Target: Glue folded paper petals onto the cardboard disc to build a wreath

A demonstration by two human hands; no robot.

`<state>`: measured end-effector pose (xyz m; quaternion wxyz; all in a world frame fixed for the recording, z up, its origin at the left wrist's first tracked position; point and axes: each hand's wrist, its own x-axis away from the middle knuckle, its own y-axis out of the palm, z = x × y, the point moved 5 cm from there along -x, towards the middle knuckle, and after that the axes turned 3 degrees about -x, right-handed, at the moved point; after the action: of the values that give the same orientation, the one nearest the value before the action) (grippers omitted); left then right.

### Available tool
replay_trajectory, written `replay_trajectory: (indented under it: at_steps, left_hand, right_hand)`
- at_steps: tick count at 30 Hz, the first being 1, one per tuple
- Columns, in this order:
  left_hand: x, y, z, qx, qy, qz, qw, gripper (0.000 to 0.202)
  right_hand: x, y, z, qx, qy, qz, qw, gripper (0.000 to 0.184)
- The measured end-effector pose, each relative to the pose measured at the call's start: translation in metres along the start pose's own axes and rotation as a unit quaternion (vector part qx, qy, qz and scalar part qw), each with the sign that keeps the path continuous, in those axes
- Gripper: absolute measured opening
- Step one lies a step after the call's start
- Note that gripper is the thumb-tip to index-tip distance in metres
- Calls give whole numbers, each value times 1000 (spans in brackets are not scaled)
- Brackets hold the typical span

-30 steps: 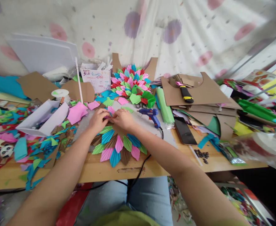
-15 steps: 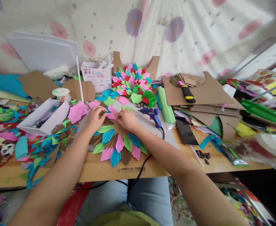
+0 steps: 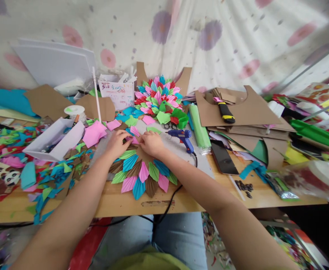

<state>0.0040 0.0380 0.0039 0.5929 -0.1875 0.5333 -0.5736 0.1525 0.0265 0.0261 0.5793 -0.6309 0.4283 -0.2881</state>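
My left hand is closed, its thumb and fingertips pinching a pink paper petal at the upper edge of a cardboard piece. From the other side my right hand bends over the same petal, fingertips pressed together on it; its grip is partly hidden. Pleated paper petals in blue, green, pink and brown fan out around the cardboard. A blue glue gun lies to the right of my right hand. Beyond my hands, a finished-looking cluster of colourful petals leans upright.
At left stand a white open box and a heap of paper scraps. To the right are a green paper roll, a phone, stacked cardboard and a yellow-black cutter. The glue gun's black cord drops over the table edge.
My left fingers have moved slightly right, closer to my right hand, over the pink petal. The whole view has shifted a little; the other things lie as before.
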Motion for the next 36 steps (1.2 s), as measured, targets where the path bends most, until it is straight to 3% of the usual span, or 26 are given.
replay_trajectory:
  at_steps: [19,27,36]
  left_hand:
    - [-3,3,1,-25,11,-23,999,19]
    - [-3,3,1,-36,-1,-33,999,20]
    - [-3,3,1,-39,-3,-33,999,19]
  right_hand:
    - [-10,-6,-10,43,0,-68,997,22]
    - [-10,-4,-3,-8,22,-107,994,26]
    - [-7,-4,0,-42,15,-87,995,21]
